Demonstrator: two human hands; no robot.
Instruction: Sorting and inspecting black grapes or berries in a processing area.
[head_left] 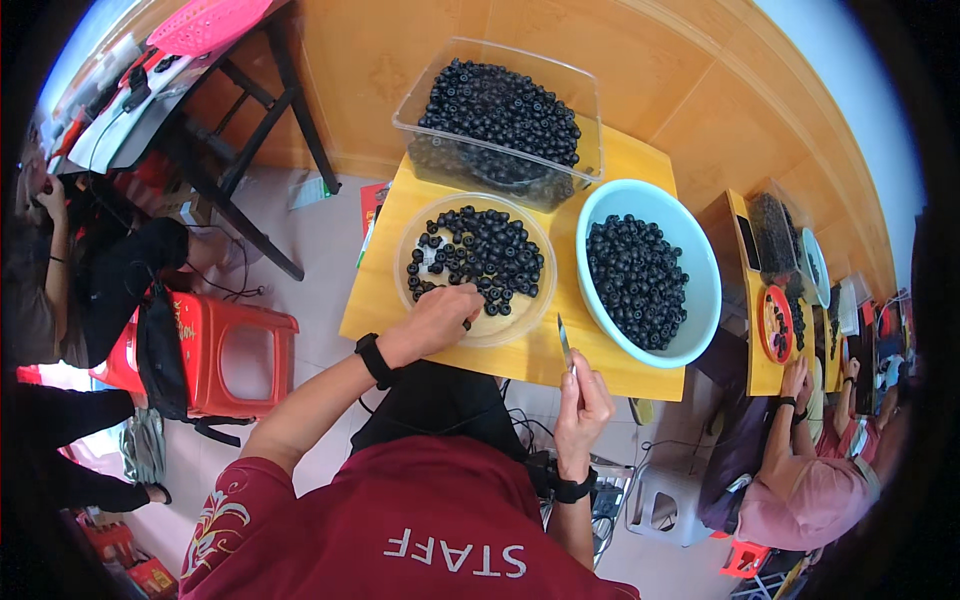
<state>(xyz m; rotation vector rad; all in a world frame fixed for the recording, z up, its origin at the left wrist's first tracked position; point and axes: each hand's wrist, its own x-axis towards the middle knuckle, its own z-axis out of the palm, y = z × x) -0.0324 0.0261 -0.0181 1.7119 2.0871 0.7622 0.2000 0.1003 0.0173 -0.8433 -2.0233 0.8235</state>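
My left hand point(440, 318) is over the near edge of a shallow clear round tray point(402, 262), its fingers closed, with a small black ring-shaped piece point(467, 324) showing at the fingertips. Many more round black pieces with holes point(505, 245) lie in that tray, heaped toward its right and far side. My right hand point(584, 405) grips a thin pointed knife point(564, 338) upright at the table's near edge, blade tip up. To the right of the tray, a pale blue bowl point(703, 290) holds a large heap of similar black pieces point(640, 275).
Behind the tray, a clear plastic bin point(580, 185) full of black pieces stands on the yellow table point(640, 150) against a wooden wall. Co-workers sit at left and right; one person's hands point(795, 380) rest by another table. A red stool point(235, 350) stands left, a grey stool point(668, 505) right.
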